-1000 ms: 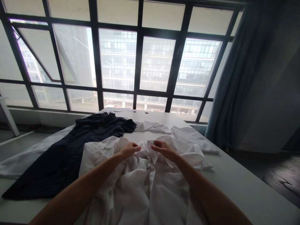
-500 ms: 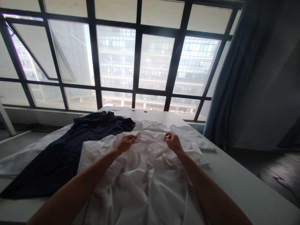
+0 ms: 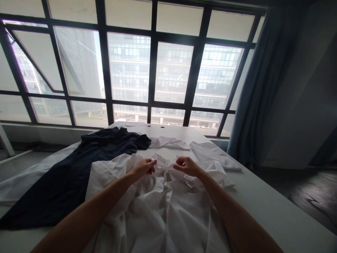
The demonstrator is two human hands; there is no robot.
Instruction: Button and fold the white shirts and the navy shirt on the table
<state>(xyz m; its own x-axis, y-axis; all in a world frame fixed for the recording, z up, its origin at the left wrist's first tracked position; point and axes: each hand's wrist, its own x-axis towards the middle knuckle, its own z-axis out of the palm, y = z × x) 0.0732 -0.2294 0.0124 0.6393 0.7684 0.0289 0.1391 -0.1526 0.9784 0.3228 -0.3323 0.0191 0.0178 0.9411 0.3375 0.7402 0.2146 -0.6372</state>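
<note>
A white shirt (image 3: pixel 150 207) lies spread and wrinkled in front of me, its collar end (image 3: pixel 164 163) away from me. At the left of the collar, my left hand (image 3: pixel 144 167) pinches the cloth between thumb and fingers. My right hand (image 3: pixel 187 166) is bent at the collar's right side, thumb and index finger close together at the fabric edge. Its exact hold on the cloth is partly hidden. Between the hands the collar cloth is bunched. A small pale label or patch (image 3: pixel 189 180) shows below my right hand.
A dark navy garment (image 3: pixel 65 179) lies to the left over white cloth (image 3: pixel 15 186). Beyond the shirt are a crumpled white cloth (image 3: pixel 170 142) and a folded white garment (image 3: pixel 213 154). The white table (image 3: pixel 265 207) ends at the right, near a blue-grey curtain (image 3: pixel 252 116).
Both hands have come closer together and a little nearer to me, the right one moving leftward. The collar cloth, stretched between them before, is now bunched at the middle.
</note>
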